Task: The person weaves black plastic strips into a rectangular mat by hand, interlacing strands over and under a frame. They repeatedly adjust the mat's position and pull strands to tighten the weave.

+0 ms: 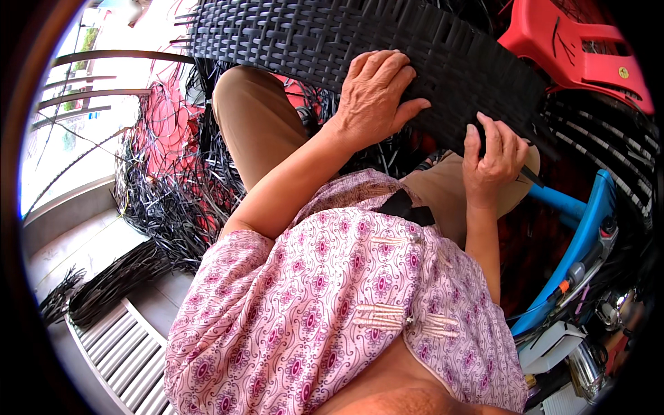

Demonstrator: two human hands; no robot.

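Observation:
A dark woven panel (290, 34) of flat plastic strips lies across my knees, its weave open at left and tight at right. My left hand (377, 97) rests flat on its near edge, thumb stretched out to the right. At the panel's right part, my right hand (494, 152) has its thumb and forefinger raised at the near edge, slightly apart. The other fingers are curled. A dark flat tip (531, 176) shows beyond that hand; what it belongs to is hidden.
Loose black plastic strips (180, 200) heap on the floor at left, over red material. A red plastic stool (574, 55) is at the far right, a blue frame (577, 256) with tools beside it at right. A white slatted piece (124, 353) lies lower left.

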